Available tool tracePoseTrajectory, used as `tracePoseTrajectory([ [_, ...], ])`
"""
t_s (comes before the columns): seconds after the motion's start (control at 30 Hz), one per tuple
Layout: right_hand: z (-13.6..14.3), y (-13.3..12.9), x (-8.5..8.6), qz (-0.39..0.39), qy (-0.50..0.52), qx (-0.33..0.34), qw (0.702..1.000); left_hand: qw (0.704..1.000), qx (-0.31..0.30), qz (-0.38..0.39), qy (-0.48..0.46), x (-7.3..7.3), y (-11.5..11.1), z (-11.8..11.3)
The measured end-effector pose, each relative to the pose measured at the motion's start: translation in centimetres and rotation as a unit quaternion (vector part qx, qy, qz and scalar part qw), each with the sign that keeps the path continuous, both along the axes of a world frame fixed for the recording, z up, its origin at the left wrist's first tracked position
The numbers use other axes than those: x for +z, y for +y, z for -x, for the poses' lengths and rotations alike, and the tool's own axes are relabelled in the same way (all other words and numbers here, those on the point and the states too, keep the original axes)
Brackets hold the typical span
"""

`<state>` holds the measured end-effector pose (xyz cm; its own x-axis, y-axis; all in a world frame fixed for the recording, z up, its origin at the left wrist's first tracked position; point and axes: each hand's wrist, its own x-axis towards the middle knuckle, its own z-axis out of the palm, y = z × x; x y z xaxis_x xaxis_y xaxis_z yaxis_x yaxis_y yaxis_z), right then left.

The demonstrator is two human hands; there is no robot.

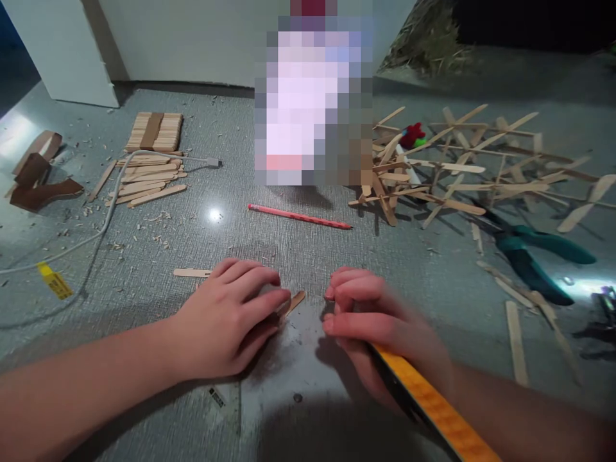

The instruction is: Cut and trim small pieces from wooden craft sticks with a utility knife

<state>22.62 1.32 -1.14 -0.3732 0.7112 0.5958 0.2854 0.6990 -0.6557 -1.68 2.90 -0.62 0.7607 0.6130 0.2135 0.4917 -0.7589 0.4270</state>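
My left hand [235, 314] is low over the table with its fingers curled and pressed down on a wooden craft stick [297, 301]. One end of that stick pokes out past the index finger and thumb; the rest is hidden. A pale slotted craft stick [191, 273] lies just beyond the knuckles. To the right, my right hand [370, 314] is closed around a long orange-and-black tool [428, 398], slanting toward the lower right. Its working end is hidden by the fingers, so I cannot tell its exact kind. A red pencil [301, 217] lies ahead of both hands.
A banded craft-stick bundle [166, 131] and loose sticks [149, 179] lie back left, beside a white cable [110, 205] and brown paper strip [36, 176]. Crossed-stick structures [462, 160] and teal-handled pliers [539, 256] lie right. A pixelated object [303, 102] stands at the back.
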Motion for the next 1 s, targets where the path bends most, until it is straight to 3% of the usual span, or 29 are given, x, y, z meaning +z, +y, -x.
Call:
tracePoseTrajectory([
  [0.33, -0.17, -0.26, -0.17, 0.029, 0.001, 0.06, 0.998, 0.998, -0.013, 0.015, 0.067, 0.02, 0.16, 0.16],
  [0.57, 0.07, -0.2, -0.08, 0.03, 0.002, 0.019, 0.999, 0.998, -0.02, 0.018, 0.061, 0.02, 0.19, 0.16],
  [0.8, -0.02, -0.11, -0.15, 0.03, -0.006, 0.022, 0.999, 0.998, -0.019, 0.031, 0.045, -0.06, 0.21, 0.18],
  [1.0, 0.0, -0.07, -0.02, 0.032, -0.006, 0.026, 0.999, 0.996, -0.085, 0.03, 0.016, -0.23, 0.43, 0.04],
])
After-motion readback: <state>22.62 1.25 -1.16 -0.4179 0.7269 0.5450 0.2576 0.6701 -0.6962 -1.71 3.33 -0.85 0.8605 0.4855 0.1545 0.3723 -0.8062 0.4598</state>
